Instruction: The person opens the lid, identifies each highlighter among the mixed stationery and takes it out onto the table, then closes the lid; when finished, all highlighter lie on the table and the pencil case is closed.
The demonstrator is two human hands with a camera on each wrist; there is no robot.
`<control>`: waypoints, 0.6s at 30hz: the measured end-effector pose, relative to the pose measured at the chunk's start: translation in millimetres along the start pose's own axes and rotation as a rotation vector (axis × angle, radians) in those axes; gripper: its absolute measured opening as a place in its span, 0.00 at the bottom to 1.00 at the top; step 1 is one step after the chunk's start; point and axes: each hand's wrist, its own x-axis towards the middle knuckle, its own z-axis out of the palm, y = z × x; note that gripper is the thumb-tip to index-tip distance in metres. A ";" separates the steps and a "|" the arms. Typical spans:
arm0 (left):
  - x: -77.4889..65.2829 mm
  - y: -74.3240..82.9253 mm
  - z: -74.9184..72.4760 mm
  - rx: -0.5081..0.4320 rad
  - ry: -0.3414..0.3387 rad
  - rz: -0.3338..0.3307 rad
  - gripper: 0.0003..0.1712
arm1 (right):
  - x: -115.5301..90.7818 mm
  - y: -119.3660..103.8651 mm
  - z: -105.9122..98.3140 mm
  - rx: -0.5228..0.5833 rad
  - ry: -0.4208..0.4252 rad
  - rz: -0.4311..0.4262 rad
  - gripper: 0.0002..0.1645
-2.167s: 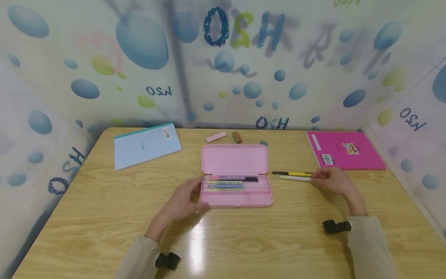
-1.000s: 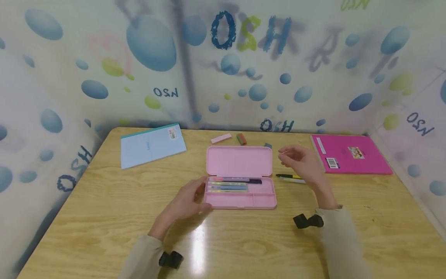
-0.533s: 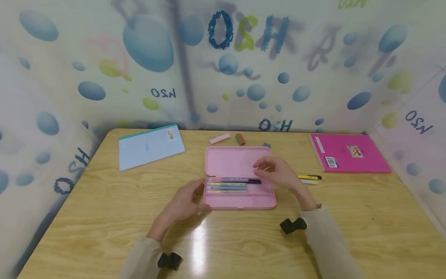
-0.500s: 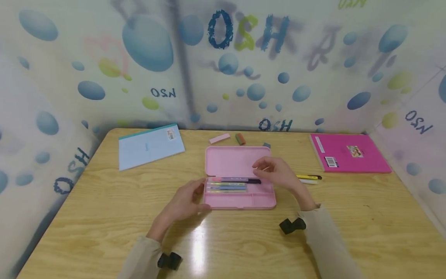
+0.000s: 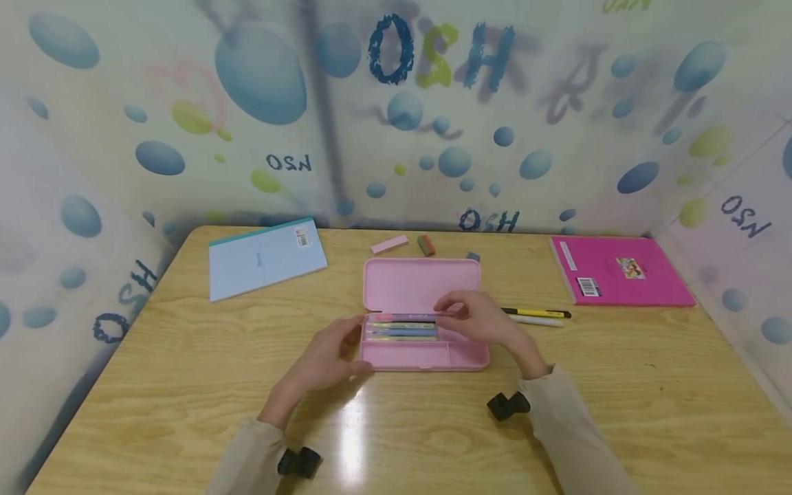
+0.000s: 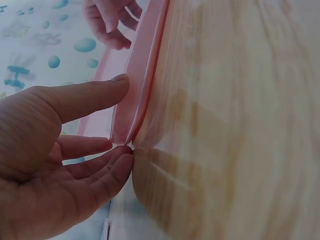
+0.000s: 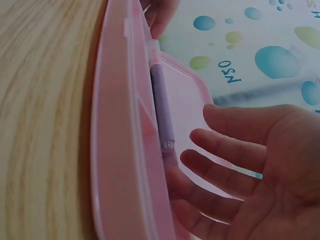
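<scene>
A pink pencil case (image 5: pixel 402 282) lies unfolded in the middle of the table, its lid towards the wall. In its long compartment are several pens, among them a blue one (image 5: pixel 402 333) and a purple pen (image 7: pixel 161 100). My left hand (image 5: pixel 324 357) holds the case's left end; in the left wrist view the thumb lies at the front wall (image 6: pixel 135 85) and the fingers at the corner. Over the case's right end is my right hand (image 5: pixel 479 317), fingers spread and loosely bent, fingertips close to the purple pen's end. The right ends of the pens are hidden behind it.
A yellow-black pen (image 5: pixel 538 312) and a white pen (image 5: pixel 538 321) lie right of the case. Behind it are a pink bar (image 5: pixel 390 244), a green-orange block (image 5: pixel 426 245) and a small blue-grey piece (image 5: pixel 473 257). A blue notebook (image 5: pixel 266 261) lies left, a magenta book (image 5: pixel 625 271) right.
My right hand has left the loose pens on the right, risen, and come leftward over the case, now covering the pens' right ends. The left hand has stayed at the case's left end.
</scene>
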 end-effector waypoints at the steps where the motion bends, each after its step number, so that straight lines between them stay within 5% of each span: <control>1: 0.1 0.6 -0.3 0.000 -0.001 0.002 0.45 | 0.1 -0.8 0.7 0.001 -0.008 0.009 0.10; 18: 0.3 0.7 0.0 -0.003 -0.003 0.000 0.45 | -0.5 -9.7 5.0 -0.045 -0.052 0.027 0.12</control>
